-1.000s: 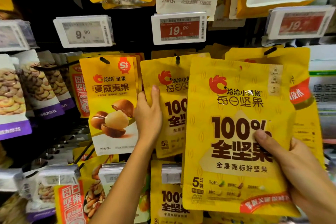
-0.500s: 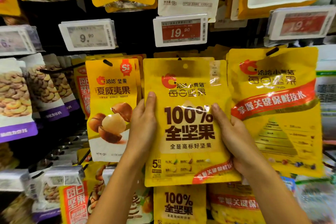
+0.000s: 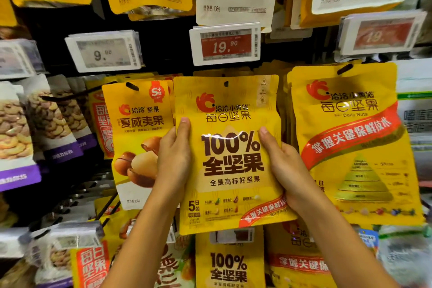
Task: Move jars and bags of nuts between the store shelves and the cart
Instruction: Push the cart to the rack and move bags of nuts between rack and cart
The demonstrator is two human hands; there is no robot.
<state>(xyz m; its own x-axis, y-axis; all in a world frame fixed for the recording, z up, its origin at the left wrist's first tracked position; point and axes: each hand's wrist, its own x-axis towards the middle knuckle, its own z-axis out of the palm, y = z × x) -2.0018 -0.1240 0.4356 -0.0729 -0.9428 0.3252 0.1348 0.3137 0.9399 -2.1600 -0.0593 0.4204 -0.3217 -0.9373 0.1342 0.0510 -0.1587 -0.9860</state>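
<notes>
While hanging rows of nut packets fill the store shelves [image 3: 163, 54], the yellow mixed-nut bag [image 3: 230, 154] sits upright at centre, below the red price tag [image 3: 225, 44] at 12 o'clock. Left hand [image 3: 174, 156] at 9 o'clock and right hand [image 3: 284, 166] at 3 o'clock grip its side edges, thumbs on its front.

The mixed-nut bag [image 3: 230, 154] sits in the middle of the rack, held between the left hand [image 3: 174, 159] at its left edge and the right hand [image 3: 284, 168] at its right edge. Left of it hangs the macadamia bag [image 3: 135, 128], right of it the pyramid bag [image 3: 350, 142]. The price tag [image 3: 225, 43] hangs above; another bag [image 3: 228, 264] below. Cashew bags [image 3: 14, 133], somewhat blurred, seem to hang farthest left.
</notes>
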